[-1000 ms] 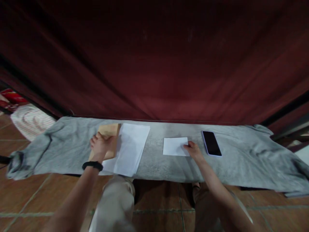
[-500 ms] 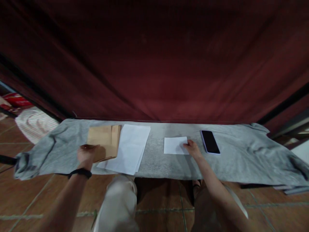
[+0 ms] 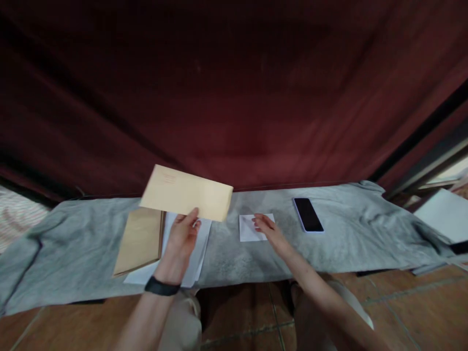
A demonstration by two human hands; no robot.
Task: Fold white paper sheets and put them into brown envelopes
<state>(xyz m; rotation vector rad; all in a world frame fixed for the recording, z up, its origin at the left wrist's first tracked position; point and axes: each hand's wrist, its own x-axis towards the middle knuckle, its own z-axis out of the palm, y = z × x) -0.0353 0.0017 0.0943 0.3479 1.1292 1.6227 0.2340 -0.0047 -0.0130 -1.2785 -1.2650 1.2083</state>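
Note:
My left hand [image 3: 183, 236] is closed on the lower edge of a brown paper envelope [image 3: 186, 192], with faint red print near its upper left corner. It is raised, tilted, above the cloth. Beneath it lie a stack of brown envelopes [image 3: 141, 241] and, partly covered, some white paper sheets [image 3: 203, 243]. My right hand [image 3: 269, 231] hovers over or rests on a small white rectangle of paper [image 3: 246, 231]; whether it touches is hard to tell. Its fingers are slightly apart, with nothing seen between them.
A grey cloth [image 3: 226, 258] covers the long narrow surface. To the right of my right hand lies a phone [image 3: 309, 215] with a dark screen and a pale purple edge. A dark red curtain [image 3: 234, 122] hangs behind. Tiled floor [image 3: 248, 312] shows below.
My left hand has lifted an envelope off the stack and carried it rightward. My right hand has moved left over the small paper, its fingers loosened from the paper's right edge. The view has shifted.

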